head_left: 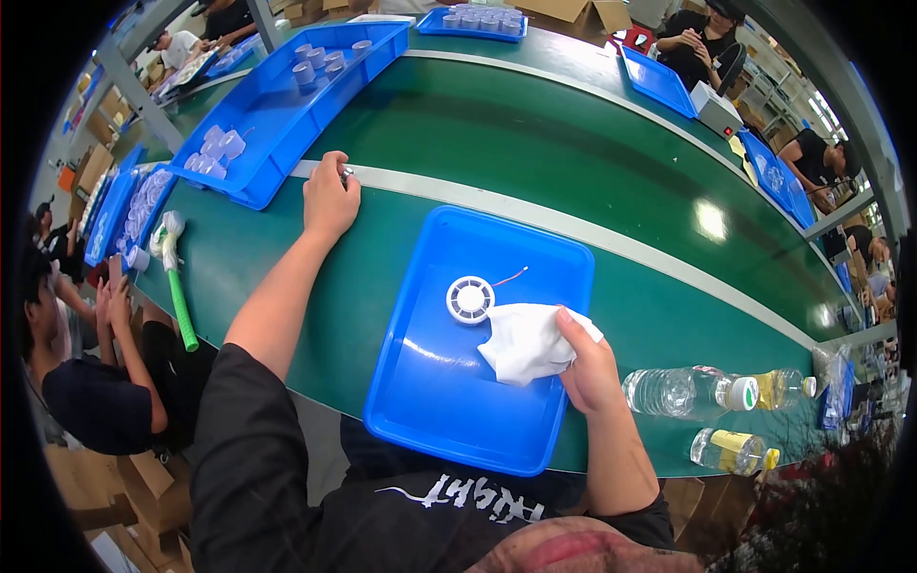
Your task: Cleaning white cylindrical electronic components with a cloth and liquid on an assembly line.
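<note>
My right hand is closed on a white cloth, pinched between thumb and fingers over the right side of a shallow blue tray. In that tray lies a round white part with a ring of dark openings and a thin red wire; the cloth's edge comes up to its right side. Up and to the left, my left hand rests at the pale strip along the bench, its fingers curled. Something small and silvery shows at its fingertips, too small to name.
A long blue bin holding white cylindrical parts stands at the far left. Nearer lies a green-handled tool with a wrapped white head. Plastic bottles lie at right. Beyond the pale strip runs a green belt; other people work around.
</note>
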The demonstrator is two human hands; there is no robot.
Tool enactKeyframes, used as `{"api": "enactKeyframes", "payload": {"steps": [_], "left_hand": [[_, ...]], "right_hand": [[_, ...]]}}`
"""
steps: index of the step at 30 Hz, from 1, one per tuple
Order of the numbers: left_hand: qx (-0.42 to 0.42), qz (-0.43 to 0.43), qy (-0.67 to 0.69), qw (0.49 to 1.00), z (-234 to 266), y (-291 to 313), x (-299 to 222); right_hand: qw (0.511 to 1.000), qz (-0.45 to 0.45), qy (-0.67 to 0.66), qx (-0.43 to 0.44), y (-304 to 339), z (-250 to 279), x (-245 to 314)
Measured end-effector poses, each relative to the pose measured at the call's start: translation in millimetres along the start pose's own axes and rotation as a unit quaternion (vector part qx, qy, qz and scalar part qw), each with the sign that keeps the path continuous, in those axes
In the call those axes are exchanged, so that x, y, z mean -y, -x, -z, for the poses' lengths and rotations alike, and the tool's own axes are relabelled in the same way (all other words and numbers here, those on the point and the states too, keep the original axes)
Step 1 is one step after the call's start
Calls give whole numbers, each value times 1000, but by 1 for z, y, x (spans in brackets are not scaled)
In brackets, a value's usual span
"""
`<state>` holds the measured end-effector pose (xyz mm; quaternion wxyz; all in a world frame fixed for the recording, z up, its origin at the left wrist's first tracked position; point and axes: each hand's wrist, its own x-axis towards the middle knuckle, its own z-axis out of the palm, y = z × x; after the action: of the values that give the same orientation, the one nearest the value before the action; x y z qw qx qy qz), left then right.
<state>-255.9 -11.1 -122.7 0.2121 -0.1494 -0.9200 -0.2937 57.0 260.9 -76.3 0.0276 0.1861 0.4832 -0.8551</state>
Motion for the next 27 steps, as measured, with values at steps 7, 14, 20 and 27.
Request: {"api": "enactKeyframes", "payload": {"steps": [7,14,20,27], "left_hand": [[-7,-21,5,1000,1,1,-7],[9,1,-1,1000,2,0,-6],[16,3,0,1000,1,0,-8],[26,13,-18,999,4,0,-12]], "right_hand": [[1000,9,-5,-12,4,-2,3],[1000,18,2,-6,3,-2,3],[1000,10,3,-7,3,-2,2],[1000,13,8,-6,3,-3,3]]}}
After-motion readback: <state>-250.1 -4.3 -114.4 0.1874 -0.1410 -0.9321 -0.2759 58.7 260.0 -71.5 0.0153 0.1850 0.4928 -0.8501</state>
